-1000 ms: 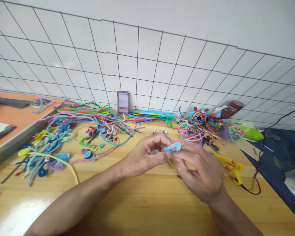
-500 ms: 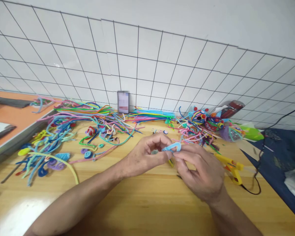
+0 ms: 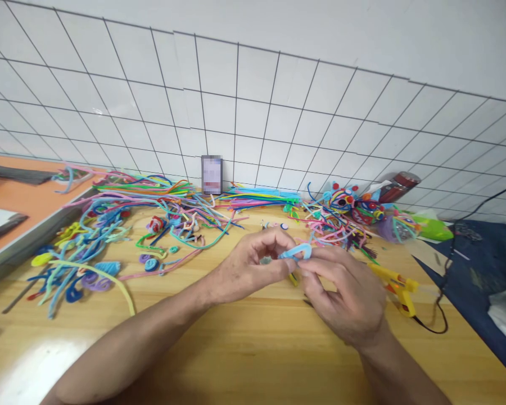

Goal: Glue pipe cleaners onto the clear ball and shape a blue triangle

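A light blue pipe cleaner (image 3: 300,249), bent into a loop, is pinched between both hands above the wooden table. My left hand (image 3: 257,264) closes on its left end with thumb and fingers. From the other side, my right hand (image 3: 343,289) grips it between thumb and forefinger; those fingertips partly hide the lower part of the loop. Beneath the hands, a small yellow and dark piece (image 3: 293,279) shows on the table. Just right of my right hand lies a yellow glue gun (image 3: 401,289), partly covered by that hand.
Tangled pipe cleaners and coiled shapes (image 3: 96,242) spread over the left of the wooden table (image 3: 244,354). A phone (image 3: 212,175) leans against the tiled wall. Colourful wrapped figures (image 3: 340,198) stand at the back right, near a dark red bottle (image 3: 400,187). A black cord (image 3: 446,264) runs along the right.
Both hands stay in nearly the same place, still pinching the light blue pipe cleaner. Its loop has shifted very slightly to the right. The things on the table have not moved.
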A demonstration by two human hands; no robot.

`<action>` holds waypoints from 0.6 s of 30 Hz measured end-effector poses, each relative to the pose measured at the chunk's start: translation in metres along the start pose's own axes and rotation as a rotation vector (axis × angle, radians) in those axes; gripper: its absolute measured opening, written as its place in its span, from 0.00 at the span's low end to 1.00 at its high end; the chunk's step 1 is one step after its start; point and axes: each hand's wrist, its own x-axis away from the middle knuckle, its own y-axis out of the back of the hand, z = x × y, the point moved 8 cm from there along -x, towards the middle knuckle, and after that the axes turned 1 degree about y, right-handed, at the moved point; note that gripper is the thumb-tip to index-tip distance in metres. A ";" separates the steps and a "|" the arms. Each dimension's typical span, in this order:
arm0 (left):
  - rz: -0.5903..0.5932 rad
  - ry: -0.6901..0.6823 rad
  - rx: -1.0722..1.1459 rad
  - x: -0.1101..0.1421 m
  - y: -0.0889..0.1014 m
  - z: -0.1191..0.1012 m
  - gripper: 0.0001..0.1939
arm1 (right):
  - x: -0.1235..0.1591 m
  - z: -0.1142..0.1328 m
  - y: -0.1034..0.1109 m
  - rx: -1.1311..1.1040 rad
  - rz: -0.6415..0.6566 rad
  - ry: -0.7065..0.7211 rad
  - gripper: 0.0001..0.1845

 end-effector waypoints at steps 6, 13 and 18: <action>-0.020 -0.007 -0.028 0.000 0.001 -0.003 0.16 | 0.001 -0.001 -0.001 0.001 0.002 -0.008 0.14; -0.034 0.007 -0.073 0.000 0.002 -0.006 0.17 | 0.001 -0.002 0.000 0.002 0.003 -0.004 0.14; -0.037 0.033 -0.074 0.000 0.003 -0.004 0.16 | 0.001 -0.003 0.000 0.007 -0.003 -0.007 0.14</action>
